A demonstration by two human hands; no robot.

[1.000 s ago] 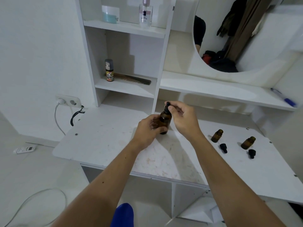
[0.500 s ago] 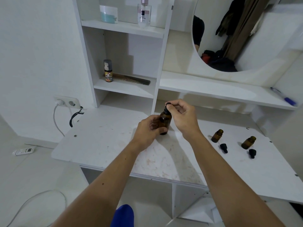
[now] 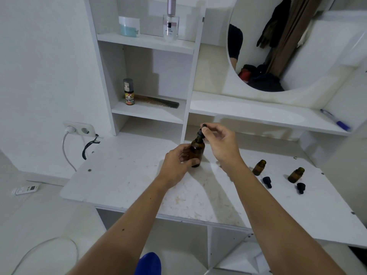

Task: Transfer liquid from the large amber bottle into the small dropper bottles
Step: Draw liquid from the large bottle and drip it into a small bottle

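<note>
The large amber bottle (image 3: 197,150) stands upright on the white tabletop (image 3: 123,175). My left hand (image 3: 176,165) wraps around its body from the left. My right hand (image 3: 220,141) pinches its black dropper cap (image 3: 201,132), which sits on or just above the bottle's neck. Two small amber dropper bottles (image 3: 259,167) (image 3: 296,175) stand uncapped to the right. Their black dropper caps (image 3: 267,182) (image 3: 300,187) lie on the table just in front of them.
Shelves rise behind the table with a small orange-labelled bottle (image 3: 128,92), a comb (image 3: 158,101), a jar (image 3: 129,26) and a perfume bottle (image 3: 170,21). A round mirror (image 3: 278,42) hangs at right, a blue pen (image 3: 335,122) on its ledge. A wall socket (image 3: 79,129) sits left.
My right hand has lifted slightly at the dropper cap. The large bottle and my left hand stay in place.
</note>
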